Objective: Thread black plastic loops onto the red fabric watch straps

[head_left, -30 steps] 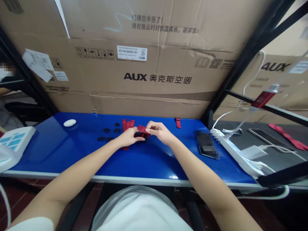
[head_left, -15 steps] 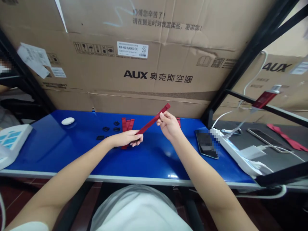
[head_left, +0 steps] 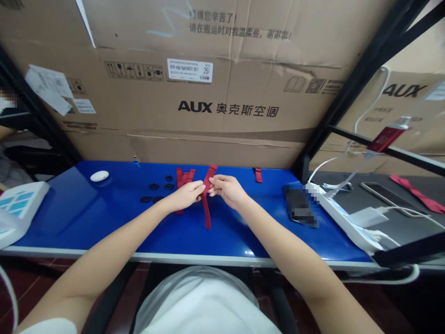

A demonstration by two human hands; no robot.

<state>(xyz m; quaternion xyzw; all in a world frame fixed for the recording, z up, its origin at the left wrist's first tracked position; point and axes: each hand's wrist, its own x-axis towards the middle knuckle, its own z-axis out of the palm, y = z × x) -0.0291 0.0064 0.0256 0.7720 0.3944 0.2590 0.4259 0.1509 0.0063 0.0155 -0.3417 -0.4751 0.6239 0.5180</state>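
Observation:
A red webbing strap hangs between my hands above the blue table, one end pointing up and the other dangling. My left hand is closed on it with thumb and fingers. From the other side, my right hand pinches the strap at about the same height. Behind my left hand, more red straps lie on the table. Several small black plastic buckles are spread to their left. Farther right lies a short red strap piece with a black part at its top.
A large cardboard sheet stands along the back of the blue table. At right are a dark phone, a white power strip with cables and a black frame. A white oval object lies at left.
The strap has gone from a slanted stretch to a more upright hang with its lower end loose. My right hand has moved down and left, close to my left hand.

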